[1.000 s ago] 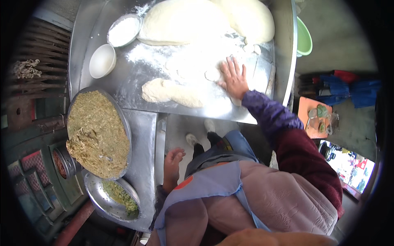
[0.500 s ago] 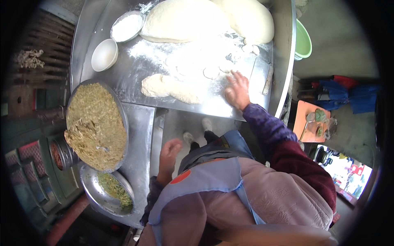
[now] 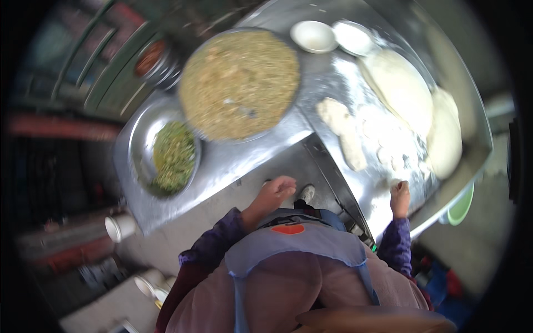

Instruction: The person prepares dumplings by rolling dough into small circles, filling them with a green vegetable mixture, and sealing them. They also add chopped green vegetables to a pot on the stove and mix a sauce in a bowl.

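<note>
My left hand hangs in front of my apron, over the gap between the two steel surfaces. It is open, with loosely bent fingers and nothing visible in it. My right hand is low over the near edge of the floured steel table, its fingers drawn together. What they hold, if anything, I cannot make out. Just beyond the right hand lie small dough pieces, pale and blurred. A long roll of dough rests to their left. Two big dough masses lie farther back on the right.
To the left stand a wide pan of yellowish-brown filling and a steel bowl of chopped greens. A white bowl and a bowl of flour sit at the back. The table's raised rim borders the right.
The view has swung left, bringing the filling pan and greens bowl nearer the middle. My right hand's fingers, spread on the table before, are now drawn together. My left hand is raised farther forward.
</note>
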Demonstrator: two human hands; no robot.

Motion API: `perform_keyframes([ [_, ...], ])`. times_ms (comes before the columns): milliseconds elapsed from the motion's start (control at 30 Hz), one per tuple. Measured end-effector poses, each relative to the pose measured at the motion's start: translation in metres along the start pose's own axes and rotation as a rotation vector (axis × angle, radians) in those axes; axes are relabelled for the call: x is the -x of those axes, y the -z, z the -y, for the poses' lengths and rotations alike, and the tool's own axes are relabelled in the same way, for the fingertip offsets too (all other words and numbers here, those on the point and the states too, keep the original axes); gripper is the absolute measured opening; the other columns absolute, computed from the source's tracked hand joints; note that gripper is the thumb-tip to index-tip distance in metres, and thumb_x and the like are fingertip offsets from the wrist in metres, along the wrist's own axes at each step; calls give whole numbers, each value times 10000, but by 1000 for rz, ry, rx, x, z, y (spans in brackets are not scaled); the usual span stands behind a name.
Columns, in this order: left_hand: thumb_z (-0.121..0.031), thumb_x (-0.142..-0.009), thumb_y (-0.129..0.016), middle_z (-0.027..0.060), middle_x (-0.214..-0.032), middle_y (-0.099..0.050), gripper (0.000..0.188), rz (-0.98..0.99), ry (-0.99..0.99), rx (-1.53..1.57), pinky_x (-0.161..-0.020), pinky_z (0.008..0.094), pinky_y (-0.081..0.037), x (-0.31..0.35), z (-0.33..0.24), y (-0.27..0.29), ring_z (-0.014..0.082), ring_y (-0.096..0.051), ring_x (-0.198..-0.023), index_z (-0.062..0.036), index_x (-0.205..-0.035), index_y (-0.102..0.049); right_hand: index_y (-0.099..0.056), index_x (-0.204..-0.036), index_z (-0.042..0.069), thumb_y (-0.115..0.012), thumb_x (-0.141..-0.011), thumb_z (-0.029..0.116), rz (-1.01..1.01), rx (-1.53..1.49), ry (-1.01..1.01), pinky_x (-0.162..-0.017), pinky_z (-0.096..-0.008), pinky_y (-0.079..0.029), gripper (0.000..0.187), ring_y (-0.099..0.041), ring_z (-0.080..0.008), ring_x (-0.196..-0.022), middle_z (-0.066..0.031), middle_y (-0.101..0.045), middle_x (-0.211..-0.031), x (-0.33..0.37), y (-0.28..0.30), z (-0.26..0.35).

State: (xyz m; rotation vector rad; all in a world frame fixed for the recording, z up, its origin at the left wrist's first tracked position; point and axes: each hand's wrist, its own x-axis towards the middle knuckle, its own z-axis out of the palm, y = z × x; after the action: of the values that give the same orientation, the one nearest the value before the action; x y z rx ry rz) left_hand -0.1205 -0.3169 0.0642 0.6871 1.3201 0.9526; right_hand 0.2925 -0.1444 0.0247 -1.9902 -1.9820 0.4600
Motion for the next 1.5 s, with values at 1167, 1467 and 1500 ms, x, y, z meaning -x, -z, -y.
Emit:
perform_keyframes([
  [1167, -184, -881, -571, 191, -1105, -609, 432, -622, -388, 1310, -930, 412, -469, 281, 62, 391, 319, -596, -1036, 61, -1227, -489, -517, -779, 61, -614, -838, 166, 677, -1261, -221, -621, -404, -580, 156, -435, -157, -570, -31, -404, -636, -37, -254, 792],
  [1467, -146, -917, -580, 167, -1128, -611, 371, -466, -325, 1262, -911, 367, -493, 256, 54, 373, 271, -609, -1036, 50, -1223, -503, -433, -1183, -57, -635, -828, 227, 1234, -929, 519, -529, -264, -593, 497, -648, -217, -669, -164, -540, -1044, 159, -225, 863],
  [1500, -151, -922, -576, 162, -1129, -609, 368, -408, -336, 1268, -906, 366, -496, 254, 52, 370, 266, -611, -1031, 45, -1224, -502, -371, -1316, -45, -649, -806, 263, 1119, -838, 626, -601, -285, -586, 658, -655, -231, -730, -216, -504, -1198, 197, -242, 873],
])
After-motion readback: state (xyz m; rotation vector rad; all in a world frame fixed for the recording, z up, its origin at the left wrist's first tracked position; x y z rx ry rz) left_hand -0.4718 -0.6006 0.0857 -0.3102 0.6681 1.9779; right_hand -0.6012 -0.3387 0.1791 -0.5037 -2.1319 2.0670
